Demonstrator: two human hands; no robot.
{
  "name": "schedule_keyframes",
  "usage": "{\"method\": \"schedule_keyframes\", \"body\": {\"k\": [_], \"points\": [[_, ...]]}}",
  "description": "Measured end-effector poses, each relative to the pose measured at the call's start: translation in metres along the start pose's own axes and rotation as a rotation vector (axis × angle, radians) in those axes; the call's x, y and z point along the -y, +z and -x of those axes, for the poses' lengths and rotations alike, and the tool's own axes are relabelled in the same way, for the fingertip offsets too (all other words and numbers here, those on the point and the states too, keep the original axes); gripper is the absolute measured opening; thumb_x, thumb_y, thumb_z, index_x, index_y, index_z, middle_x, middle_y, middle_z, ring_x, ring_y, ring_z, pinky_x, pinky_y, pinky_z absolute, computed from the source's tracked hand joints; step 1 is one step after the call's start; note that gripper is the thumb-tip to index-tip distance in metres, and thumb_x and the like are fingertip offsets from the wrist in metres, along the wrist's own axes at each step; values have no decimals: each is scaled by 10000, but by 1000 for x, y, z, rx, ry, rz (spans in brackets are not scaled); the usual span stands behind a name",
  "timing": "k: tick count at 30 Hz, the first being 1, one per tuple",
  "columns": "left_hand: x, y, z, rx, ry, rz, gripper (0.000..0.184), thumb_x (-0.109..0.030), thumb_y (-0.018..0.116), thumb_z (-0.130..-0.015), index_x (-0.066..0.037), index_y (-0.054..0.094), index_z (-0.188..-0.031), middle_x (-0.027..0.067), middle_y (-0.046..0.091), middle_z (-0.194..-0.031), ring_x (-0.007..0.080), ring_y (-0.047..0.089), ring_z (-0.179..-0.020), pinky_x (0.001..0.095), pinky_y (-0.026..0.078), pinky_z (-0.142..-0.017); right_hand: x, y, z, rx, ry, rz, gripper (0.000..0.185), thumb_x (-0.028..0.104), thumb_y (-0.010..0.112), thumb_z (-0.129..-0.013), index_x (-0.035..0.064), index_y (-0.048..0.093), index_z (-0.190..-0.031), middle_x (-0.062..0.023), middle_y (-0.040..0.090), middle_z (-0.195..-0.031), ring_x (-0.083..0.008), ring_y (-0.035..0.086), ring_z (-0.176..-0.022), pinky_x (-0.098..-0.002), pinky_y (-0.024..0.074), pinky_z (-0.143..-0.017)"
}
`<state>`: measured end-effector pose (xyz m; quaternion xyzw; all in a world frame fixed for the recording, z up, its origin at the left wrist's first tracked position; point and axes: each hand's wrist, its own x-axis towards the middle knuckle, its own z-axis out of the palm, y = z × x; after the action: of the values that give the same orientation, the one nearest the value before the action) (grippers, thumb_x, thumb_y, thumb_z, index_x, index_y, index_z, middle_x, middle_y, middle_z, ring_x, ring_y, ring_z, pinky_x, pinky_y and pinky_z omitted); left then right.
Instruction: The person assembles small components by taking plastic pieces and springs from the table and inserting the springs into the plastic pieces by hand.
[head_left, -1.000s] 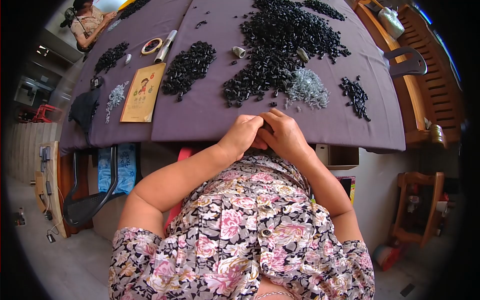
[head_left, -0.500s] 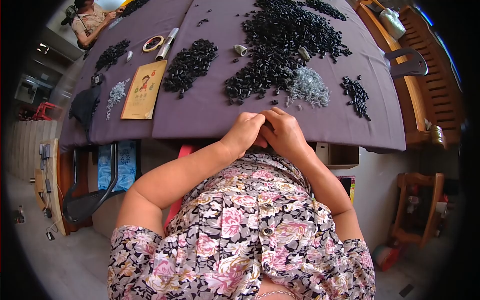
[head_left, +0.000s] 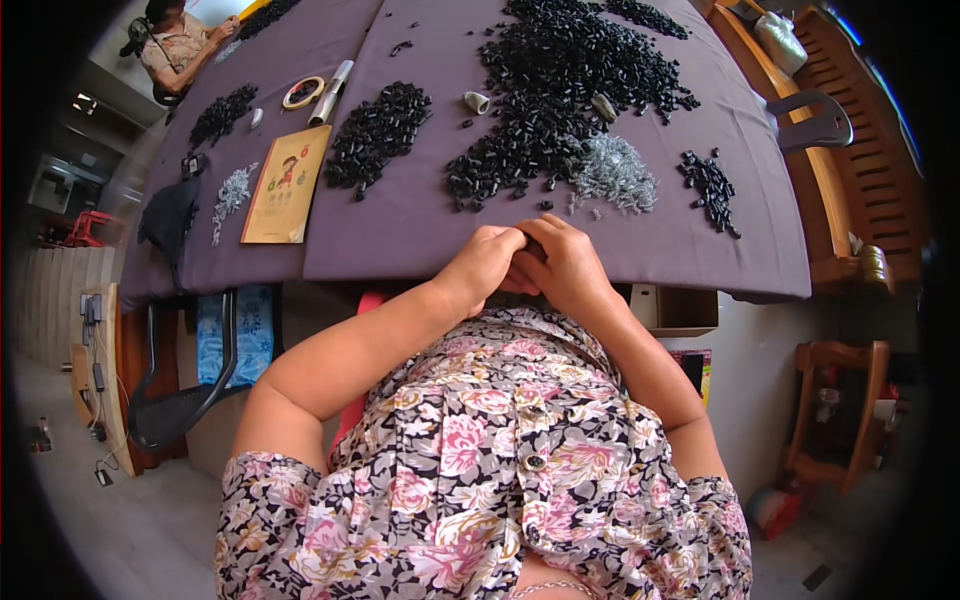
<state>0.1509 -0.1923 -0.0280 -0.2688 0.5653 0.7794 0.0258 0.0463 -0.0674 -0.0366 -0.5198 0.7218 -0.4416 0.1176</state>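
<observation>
At the near edge of the cloth-covered table, my left hand (head_left: 487,262) and my right hand (head_left: 562,258) meet with fingertips pressed together. Both are closed. A small dark spot shows between the fingers, but I cannot make out what they hold. Just beyond them lies a large pile of small black plastic pieces (head_left: 570,70). A heap of small clear pieces (head_left: 615,175) touches its near right side. To the right is a little group of black pieces (head_left: 710,190), and to the left another black pile (head_left: 378,135).
A yellow booklet (head_left: 285,185), a tape roll (head_left: 303,92) and a shiny tube (head_left: 338,90) lie on the purple cloth (head_left: 400,235). Another person (head_left: 185,45) sits at the far left corner. A plastic chair (head_left: 815,120) and wooden bench (head_left: 860,150) stand right.
My hands stay joined at the table edge, with only a slight shift of the fingers. The view has tilted very slightly; the piles look the same.
</observation>
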Motion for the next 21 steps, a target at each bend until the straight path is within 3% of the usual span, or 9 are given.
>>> {"method": "schedule_keyframes", "body": {"k": [8, 21], "points": [[-2, -1, 0, 34, -17, -29, 362, -218, 405, -1002, 26, 672, -1004, 143, 718, -884, 215, 725, -740, 342, 622, -692, -1, 0, 0, -9, -12, -33, 277, 87, 711, -821, -6, 672, -1079, -191, 640, -945, -411, 651, -863, -439, 528, -756], [-6, -3, -5, 30, -48, -136, 369, -244, 404, -995, 1, 680, -981, 96, 704, -844, 163, 671, -629, 281, 588, -608, 0, 1, 0, -38, -61, 50, 179, 103, 688, -837, -5, 667, -979, -204, 638, -917, -436, 635, -863, -477, 517, -754]]}}
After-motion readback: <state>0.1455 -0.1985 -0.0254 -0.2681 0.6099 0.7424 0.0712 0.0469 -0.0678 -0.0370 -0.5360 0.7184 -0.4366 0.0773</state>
